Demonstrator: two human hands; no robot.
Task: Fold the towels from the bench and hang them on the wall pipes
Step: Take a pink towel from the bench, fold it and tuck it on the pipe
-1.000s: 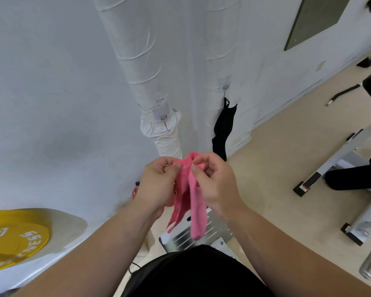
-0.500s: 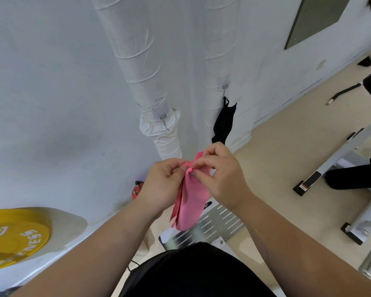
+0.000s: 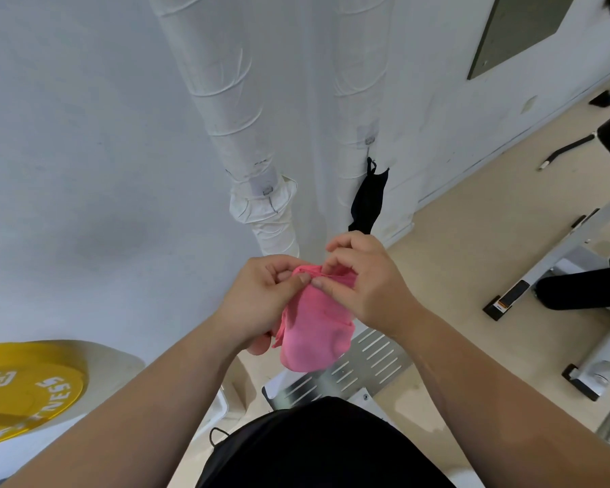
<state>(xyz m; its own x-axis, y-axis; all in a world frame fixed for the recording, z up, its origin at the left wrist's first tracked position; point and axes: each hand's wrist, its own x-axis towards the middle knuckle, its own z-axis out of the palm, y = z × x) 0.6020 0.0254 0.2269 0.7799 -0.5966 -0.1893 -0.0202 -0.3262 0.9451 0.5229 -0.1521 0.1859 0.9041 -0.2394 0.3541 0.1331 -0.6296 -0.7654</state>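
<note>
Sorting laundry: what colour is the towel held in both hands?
Plain pink cloth towel, clearest in head view.

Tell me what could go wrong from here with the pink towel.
1. Both the left hand and right hand pinch only the top edge of the pink towel; its loose lower layers may splay and undo the fold.
2. A slipped pinch could drop it onto the slotted metal plate below.

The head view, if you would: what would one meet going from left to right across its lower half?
In order: yellow weight plate → left hand, pinching the towel's top edge → pink towel → right hand, pinching the same edge → white bench frame on the floor.
</note>
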